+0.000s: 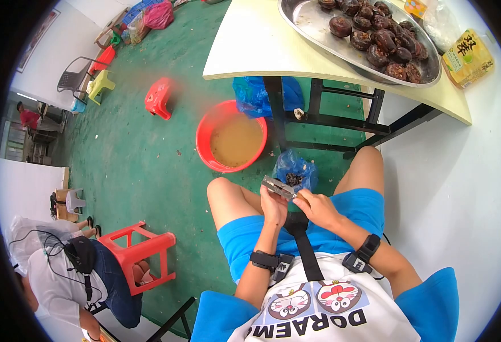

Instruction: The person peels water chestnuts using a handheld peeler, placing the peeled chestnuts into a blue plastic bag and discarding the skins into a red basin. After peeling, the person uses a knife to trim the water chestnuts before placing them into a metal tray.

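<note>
My left hand is closed under and beside a flat metal blade; anything within its fingers is hidden. My right hand grips the brownish handle at the blade's right end. Just beyond both hands, a blue plastic bag lies open with dark scraps inside. On the pale table stands an oval metal tray holding several dark, round, reddish-brown pieces, likely water chestnuts.
A red basin of murky water stands on the green floor, beside a larger blue bag. Black table legs rise nearby. Yellow packaging lies by the tray. Left are red stools and a bent-over person.
</note>
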The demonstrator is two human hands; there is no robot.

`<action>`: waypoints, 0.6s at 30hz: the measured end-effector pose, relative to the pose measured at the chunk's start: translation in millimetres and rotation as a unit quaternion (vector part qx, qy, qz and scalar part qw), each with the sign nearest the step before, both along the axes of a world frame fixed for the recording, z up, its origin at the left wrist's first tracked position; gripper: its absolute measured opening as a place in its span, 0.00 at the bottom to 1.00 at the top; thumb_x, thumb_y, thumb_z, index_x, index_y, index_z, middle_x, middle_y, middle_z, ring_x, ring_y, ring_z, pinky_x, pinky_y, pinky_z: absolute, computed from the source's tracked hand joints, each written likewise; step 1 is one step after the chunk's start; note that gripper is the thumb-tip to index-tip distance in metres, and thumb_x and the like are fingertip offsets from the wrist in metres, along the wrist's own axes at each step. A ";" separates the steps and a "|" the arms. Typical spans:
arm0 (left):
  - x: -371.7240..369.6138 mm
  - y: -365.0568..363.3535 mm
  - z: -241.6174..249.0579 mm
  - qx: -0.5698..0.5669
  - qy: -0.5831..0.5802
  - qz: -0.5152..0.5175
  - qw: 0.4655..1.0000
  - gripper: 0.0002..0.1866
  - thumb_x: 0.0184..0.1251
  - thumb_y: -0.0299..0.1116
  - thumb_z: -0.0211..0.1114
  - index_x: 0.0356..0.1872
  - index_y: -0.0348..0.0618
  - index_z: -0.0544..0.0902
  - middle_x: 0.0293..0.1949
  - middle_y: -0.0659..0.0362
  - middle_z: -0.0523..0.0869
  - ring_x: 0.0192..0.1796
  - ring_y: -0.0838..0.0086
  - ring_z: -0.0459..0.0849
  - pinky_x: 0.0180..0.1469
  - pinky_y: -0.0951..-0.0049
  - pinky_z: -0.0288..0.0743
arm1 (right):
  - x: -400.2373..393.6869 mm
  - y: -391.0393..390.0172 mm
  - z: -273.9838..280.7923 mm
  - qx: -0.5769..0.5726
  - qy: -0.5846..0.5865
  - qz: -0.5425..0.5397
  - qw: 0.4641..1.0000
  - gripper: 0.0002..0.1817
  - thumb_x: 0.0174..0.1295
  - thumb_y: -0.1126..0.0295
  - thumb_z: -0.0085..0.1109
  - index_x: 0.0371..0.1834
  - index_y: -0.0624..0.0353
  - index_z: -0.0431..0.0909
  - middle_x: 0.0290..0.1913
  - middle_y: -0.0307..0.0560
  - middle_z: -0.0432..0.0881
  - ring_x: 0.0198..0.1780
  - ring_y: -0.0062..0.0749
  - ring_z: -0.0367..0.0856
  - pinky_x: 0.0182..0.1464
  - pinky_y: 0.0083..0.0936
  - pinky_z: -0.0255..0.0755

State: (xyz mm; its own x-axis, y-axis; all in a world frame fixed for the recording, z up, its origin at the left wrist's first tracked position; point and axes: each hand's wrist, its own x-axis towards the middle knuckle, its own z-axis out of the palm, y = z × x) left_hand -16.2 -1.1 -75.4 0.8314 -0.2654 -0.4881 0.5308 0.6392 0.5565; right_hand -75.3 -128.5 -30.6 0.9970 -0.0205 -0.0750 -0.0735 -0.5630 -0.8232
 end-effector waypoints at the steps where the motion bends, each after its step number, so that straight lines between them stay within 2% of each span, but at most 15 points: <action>1: 0.1 1.3 -3.4 -0.015 -0.013 -0.002 1.000 0.19 0.66 0.50 0.37 0.34 0.47 0.69 0.29 0.61 0.74 0.32 0.73 0.73 0.34 0.73 0.68 | -0.2 1.6 0.1 0.009 -0.002 -0.008 1.000 0.14 0.59 0.58 0.46 0.33 0.58 0.67 0.21 0.55 0.76 0.25 0.54 0.75 0.25 0.43 0.67; 3: 0.7 0.4 -5.8 -0.030 -0.027 -0.004 0.999 0.19 0.66 0.50 0.37 0.35 0.47 0.69 0.29 0.61 0.74 0.32 0.73 0.73 0.35 0.73 0.68 | -0.4 4.5 -0.3 0.018 -0.004 -0.015 1.000 0.13 0.60 0.58 0.46 0.33 0.58 0.67 0.21 0.55 0.76 0.25 0.54 0.75 0.25 0.43 0.67; 5: 1.7 -4.6 -4.1 0.005 0.009 0.058 0.998 0.18 0.65 0.50 0.37 0.35 0.47 0.69 0.30 0.61 0.74 0.32 0.74 0.72 0.35 0.73 0.67 | -1.1 7.2 -1.4 0.044 0.005 -0.023 0.999 0.14 0.60 0.59 0.46 0.33 0.59 0.67 0.20 0.57 0.75 0.25 0.55 0.74 0.24 0.43 0.66; 9: 2.2 -4.2 -1.8 0.012 -0.006 0.065 0.998 0.17 0.66 0.49 0.38 0.33 0.48 0.68 0.29 0.62 0.74 0.32 0.74 0.72 0.36 0.74 0.67 | 1.1 9.5 7.0 0.064 0.045 -0.024 0.997 0.14 0.61 0.59 0.45 0.33 0.60 0.67 0.20 0.58 0.74 0.25 0.56 0.74 0.24 0.43 0.65; 11: 1.4 -3.6 -0.8 -0.010 -0.031 0.083 0.996 0.09 0.66 0.42 0.44 0.31 0.50 0.63 0.29 0.65 0.71 0.29 0.78 0.69 0.30 0.77 0.63 | 1.1 11.0 8.5 0.081 0.064 -0.032 0.994 0.14 0.61 0.59 0.44 0.33 0.61 0.67 0.20 0.59 0.74 0.26 0.57 0.73 0.24 0.43 0.64; 15: 2.4 -7.5 5.5 0.029 -0.056 0.118 0.991 0.08 0.65 0.40 0.45 0.32 0.49 0.62 0.28 0.64 0.70 0.29 0.78 0.68 0.30 0.77 0.63 | 2.6 16.3 10.0 0.098 0.078 -0.053 0.991 0.15 0.61 0.59 0.44 0.33 0.62 0.67 0.21 0.60 0.74 0.27 0.59 0.73 0.25 0.44 0.64; 17: 1.9 -7.8 1.8 0.079 -0.080 0.118 0.987 0.10 0.66 0.42 0.42 0.33 0.47 0.64 0.26 0.61 0.70 0.26 0.76 0.68 0.28 0.74 0.63 | 3.1 17.8 6.0 0.111 0.068 -0.095 0.987 0.15 0.61 0.61 0.45 0.29 0.65 0.68 0.21 0.61 0.72 0.29 0.57 0.73 0.27 0.37 0.64; 18: -0.8 -13.4 8.7 0.078 -0.080 0.117 0.987 0.10 0.66 0.42 0.42 0.33 0.47 0.64 0.26 0.61 0.70 0.26 0.76 0.68 0.28 0.74 0.63 | 6.3 12.9 -3.4 0.110 0.067 -0.096 0.987 0.15 0.61 0.61 0.45 0.29 0.65 0.68 0.21 0.61 0.72 0.29 0.57 0.73 0.27 0.37 0.64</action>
